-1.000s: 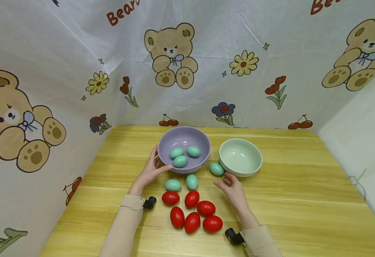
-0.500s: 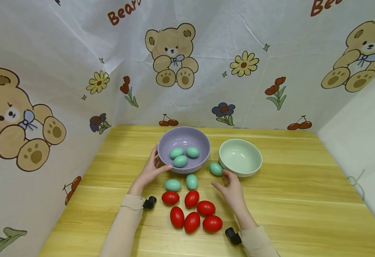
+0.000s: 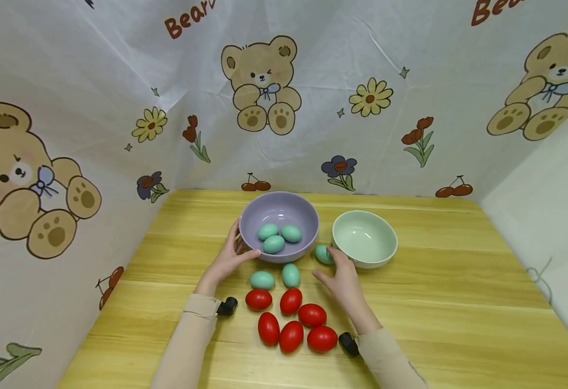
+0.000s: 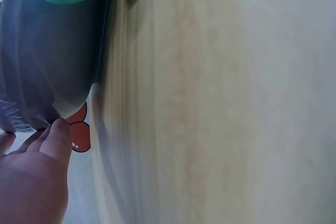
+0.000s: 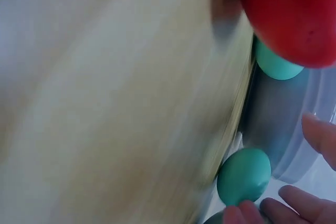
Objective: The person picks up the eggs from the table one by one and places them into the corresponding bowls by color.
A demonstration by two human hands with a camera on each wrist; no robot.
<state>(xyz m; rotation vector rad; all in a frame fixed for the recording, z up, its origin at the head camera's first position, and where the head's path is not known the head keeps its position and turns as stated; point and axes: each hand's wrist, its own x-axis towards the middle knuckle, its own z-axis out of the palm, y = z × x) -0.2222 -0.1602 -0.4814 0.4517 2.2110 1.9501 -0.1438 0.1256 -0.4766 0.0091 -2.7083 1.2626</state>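
My left hand (image 3: 225, 263) holds the near left side of a purple bowl (image 3: 284, 208), thumb by the rim and fingers round the outer wall. Three mint-green toy eggs (image 3: 273, 244) lie inside it. In the left wrist view, fingertips meet the bowl's wall (image 4: 58, 61). My right hand (image 3: 344, 281) reaches over a mint-green egg (image 3: 321, 254) between the two bowls; its fingertips overlap the egg, with the thumb held apart. The right wrist view shows this egg (image 5: 244, 176) right at the fingers. A pale green bowl (image 3: 365, 235) stands beside it with nothing inside.
Two more mint-green eggs (image 3: 262, 280) lie in front of the purple bowl. Several red eggs (image 3: 291, 336) are grouped nearer, between the forearms. A bear-printed cloth (image 3: 313, 146) hangs behind the wooden table (image 3: 459, 281).
My right hand has moved left and slightly forward, from the pale green bowl's near edge onto the mint-green egg. The left hand has kept its hold on the purple bowl.
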